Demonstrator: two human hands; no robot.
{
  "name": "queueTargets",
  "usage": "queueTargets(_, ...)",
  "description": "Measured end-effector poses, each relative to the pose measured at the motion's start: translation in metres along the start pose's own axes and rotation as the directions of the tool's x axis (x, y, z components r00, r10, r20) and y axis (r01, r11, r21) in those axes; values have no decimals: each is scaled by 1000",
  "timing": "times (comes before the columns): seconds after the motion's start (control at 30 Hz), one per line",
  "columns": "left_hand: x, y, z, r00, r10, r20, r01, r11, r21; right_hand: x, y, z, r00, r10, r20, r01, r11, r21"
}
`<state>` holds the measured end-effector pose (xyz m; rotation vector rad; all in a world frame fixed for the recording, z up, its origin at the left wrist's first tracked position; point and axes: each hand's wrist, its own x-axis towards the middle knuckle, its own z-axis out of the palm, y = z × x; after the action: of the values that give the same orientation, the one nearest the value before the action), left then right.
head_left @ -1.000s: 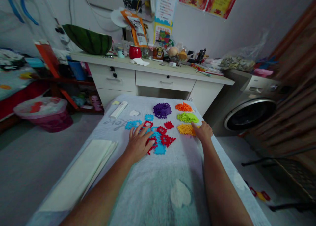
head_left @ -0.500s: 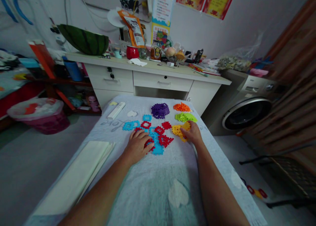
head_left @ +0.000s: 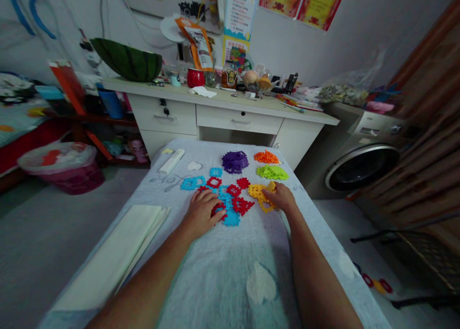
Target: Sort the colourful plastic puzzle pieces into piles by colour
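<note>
My left hand (head_left: 201,214) lies palm down on the left of a mixed spread of interlocking plastic pieces, fingers loosely apart. Around it are a blue piece (head_left: 232,219), a red triangular piece (head_left: 243,205) and several other red and blue ones, some partly under the fingers. At the right, my right hand (head_left: 283,197) has thumb and fingers closed at the yellow interlocking pieces (head_left: 256,191); the fingers hide part of them. Behind are a purple pile (head_left: 235,162), a green pile (head_left: 272,172) and an orange pile (head_left: 266,157).
The pieces lie on a cloth-covered table (head_left: 215,281). A white remote-like bar (head_left: 172,161) and a folded cream cloth (head_left: 108,257) lie at its left. Beyond stands a cluttered white desk (head_left: 215,115), with a washing machine (head_left: 359,151) to the right.
My right hand has shifted slightly and its fingers sit lower in the yellow pieces, which are rearranged and spread a little nearer to me. My left hand stays in about the same place.
</note>
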<state>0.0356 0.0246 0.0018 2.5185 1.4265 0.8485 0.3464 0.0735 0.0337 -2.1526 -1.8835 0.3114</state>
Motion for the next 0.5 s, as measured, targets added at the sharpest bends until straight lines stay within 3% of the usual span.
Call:
queueTargets(0.1, 0, -1, 0, 1000, 2, -4, -2, 1000, -2, -3, -5, 1, 989, -118, 90, 85, 948, 306)
queueTargets(0.23, 1, -1, 1, 1000, -5, -18, 5, 999, -39, -13, -30, 4, 953, -261, 153, 54, 643, 764)
queueTargets(0.3, 1, -2, 1, 999, -24, -44, 21, 997, -79, -21, -50, 6, 943, -304, 133, 40, 505, 862)
queueTargets(0.37, 1, -2, 1, 996, -50, -74, 41, 992, -118, -29, -71, 10, 928, -359, 96, 69, 419, 905)
queueTargets(0.5, -1, -2, 2, 993, -68, -96, 50, 984, -174, -39, -102, 29, 884, -466, 31, 154, 353, 923)
